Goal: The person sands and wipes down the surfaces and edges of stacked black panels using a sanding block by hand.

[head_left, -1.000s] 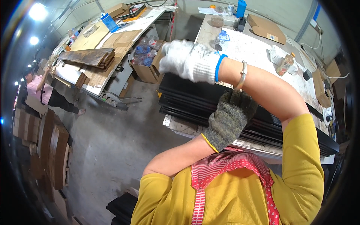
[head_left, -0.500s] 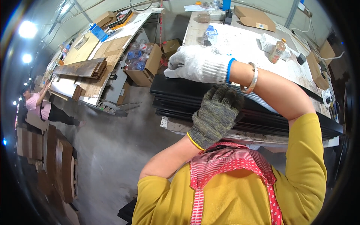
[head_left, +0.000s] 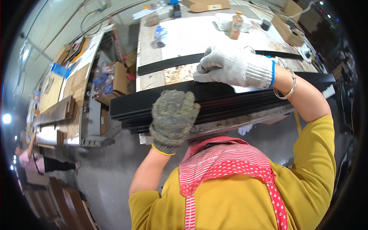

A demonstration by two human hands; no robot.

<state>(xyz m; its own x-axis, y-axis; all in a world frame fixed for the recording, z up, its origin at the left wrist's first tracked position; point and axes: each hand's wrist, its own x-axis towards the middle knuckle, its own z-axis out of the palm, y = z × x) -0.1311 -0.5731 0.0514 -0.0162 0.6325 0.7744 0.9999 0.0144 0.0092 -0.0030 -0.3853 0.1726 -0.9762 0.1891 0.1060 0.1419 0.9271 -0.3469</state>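
A stack of long black strips (head_left: 132, 109) lies along the near edge of a pale workbench (head_left: 188, 32). My left hand (head_left: 173, 117), in a grey knit glove, rests flat on the front of the stack with its fingers closed together. My right hand (head_left: 234, 67), in a white glove with a blue cuff, presses a small white pad (head_left: 201, 78) onto the top strip. One more black strip (head_left: 168, 63) lies apart, further back on the bench.
On the bench stand a bottle (head_left: 235, 25), a clear cup (head_left: 159, 34) and cardboard boxes (head_left: 207, 4). Left of it are a box of bottles (head_left: 109, 78) and another table with boards (head_left: 57, 111). A person in pink (head_left: 32, 163) stands at far left.
The view has swung toward the workbench. Both hands have come down from mid-air onto the black stack, the right hand now pressing on its top.
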